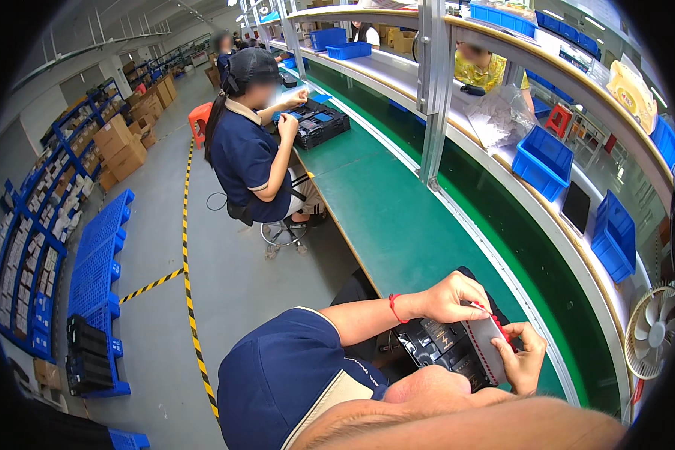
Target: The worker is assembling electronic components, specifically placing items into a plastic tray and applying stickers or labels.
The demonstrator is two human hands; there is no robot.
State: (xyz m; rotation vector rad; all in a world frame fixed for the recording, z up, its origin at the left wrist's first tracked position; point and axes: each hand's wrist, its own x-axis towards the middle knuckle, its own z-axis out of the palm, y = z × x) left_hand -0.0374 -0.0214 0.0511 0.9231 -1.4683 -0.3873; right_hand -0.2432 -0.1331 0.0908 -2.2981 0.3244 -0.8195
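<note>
A pale grey sheet (485,341) edged with small red pieces is held up between my two hands at the front of the green bench. My left hand (457,297), with a red cord at the wrist, pinches the sheet's upper end. Closed on its right side is my right hand (524,355), thumb and fingers around the edge. What the red pieces are I cannot make out. Just below and left of the sheet lies a black plastic tray (420,343) with dark compartments, partly hidden by the sheet and my arm.
Further along the green bench (382,191), a seated co-worker (251,150) handles parts over black stacked trays (322,127). A metal post (432,97) rises behind the bench. Blue bins (543,161), a dark tablet-like slab (575,206) and a fan (652,330) line the right shelf.
</note>
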